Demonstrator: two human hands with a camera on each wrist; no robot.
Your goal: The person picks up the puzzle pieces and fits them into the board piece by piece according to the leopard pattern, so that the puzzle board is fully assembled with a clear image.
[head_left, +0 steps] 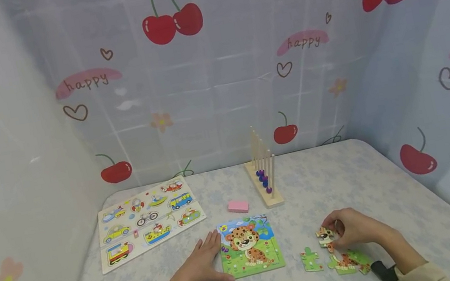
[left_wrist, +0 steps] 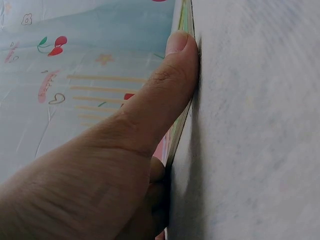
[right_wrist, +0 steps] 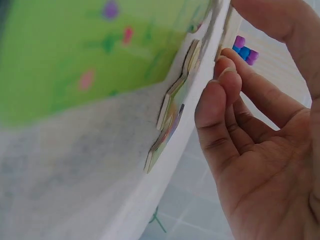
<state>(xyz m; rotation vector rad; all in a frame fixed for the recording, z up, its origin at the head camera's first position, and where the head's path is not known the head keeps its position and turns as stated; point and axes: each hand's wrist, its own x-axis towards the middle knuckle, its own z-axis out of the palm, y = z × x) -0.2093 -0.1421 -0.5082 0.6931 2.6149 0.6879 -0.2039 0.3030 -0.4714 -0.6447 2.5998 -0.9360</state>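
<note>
A square puzzle board (head_left: 250, 246) printed with a cartoon leopard on grass lies in front of me. My left hand (head_left: 205, 262) rests at its left side, fingers extended along the edge and thumb by the lower left corner. In the left wrist view the thumb (left_wrist: 167, 80) lies along the board's edge. To the right, my right hand (head_left: 353, 227) pinches a puzzle piece (head_left: 325, 234) with part of the leopard's face between thumb and fingers. Just below are a green puzzle piece (head_left: 311, 261) and several leopard-and-grass pieces (head_left: 345, 265), lying close together.
A large wooden board of vehicle pictures (head_left: 130, 217) lies at the back left. Behind the puzzle board is a pink block (head_left: 238, 206). A wooden peg stand (head_left: 272, 199) with upright rods and purple and blue beads stands at the back. Printed curtains (head_left: 207, 88) surround the table.
</note>
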